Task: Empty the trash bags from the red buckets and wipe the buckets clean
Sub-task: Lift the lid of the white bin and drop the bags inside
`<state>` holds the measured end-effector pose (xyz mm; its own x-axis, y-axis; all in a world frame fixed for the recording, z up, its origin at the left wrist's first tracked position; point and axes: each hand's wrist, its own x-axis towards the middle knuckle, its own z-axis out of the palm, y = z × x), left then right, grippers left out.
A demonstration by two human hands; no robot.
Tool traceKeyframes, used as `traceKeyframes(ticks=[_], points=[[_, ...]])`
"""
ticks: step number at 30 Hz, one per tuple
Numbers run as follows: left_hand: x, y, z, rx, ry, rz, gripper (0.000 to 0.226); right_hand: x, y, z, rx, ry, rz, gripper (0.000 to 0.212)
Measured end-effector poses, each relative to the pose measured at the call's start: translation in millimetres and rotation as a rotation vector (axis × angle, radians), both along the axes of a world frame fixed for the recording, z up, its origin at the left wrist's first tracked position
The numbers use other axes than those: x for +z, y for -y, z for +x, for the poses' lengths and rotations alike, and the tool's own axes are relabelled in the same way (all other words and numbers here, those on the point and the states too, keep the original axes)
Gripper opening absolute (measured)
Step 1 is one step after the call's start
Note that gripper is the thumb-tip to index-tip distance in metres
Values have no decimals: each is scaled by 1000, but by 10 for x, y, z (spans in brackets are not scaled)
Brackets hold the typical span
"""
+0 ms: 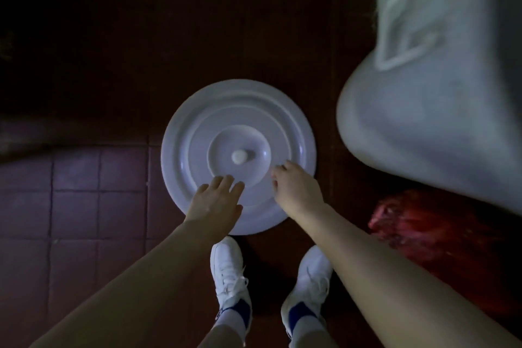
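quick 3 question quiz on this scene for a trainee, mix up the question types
1. True or false: the white lid has a knob at its centre.
2. Where does the red bag lie relative to the white shoes? A: on their left. B: on their right. C: on top of the lid.
3. Fill in: the hand with straight fingers over the lid is the ____ hand.

Key: 1 true; 2 B; 3 left hand.

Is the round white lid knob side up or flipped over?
Knob side up: the round white plastic lid shows its small central knob facing the camera, concentric rings around it.
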<state>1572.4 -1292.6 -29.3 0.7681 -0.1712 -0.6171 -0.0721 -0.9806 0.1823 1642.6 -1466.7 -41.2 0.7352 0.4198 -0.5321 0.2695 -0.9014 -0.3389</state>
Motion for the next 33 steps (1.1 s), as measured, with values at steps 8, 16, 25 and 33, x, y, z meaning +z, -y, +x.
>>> traceKeyframes(ticks=[8,16,25,33], points=[[1306,958,382,-267,48,23,39,1262,1077,-536,-383,-30,2,18],[2011,2307,208,-579,26,-73,34,1974,2412,-1206,-742,-15,1,19],[1853,3784,108,-654,-60,-158,45,1987,4121,-1853,-1075,-48,-24,28],[1185,5056,208,-638,-106,-45,44,1442,5136,-2144,-1196,-199,-118,52]])
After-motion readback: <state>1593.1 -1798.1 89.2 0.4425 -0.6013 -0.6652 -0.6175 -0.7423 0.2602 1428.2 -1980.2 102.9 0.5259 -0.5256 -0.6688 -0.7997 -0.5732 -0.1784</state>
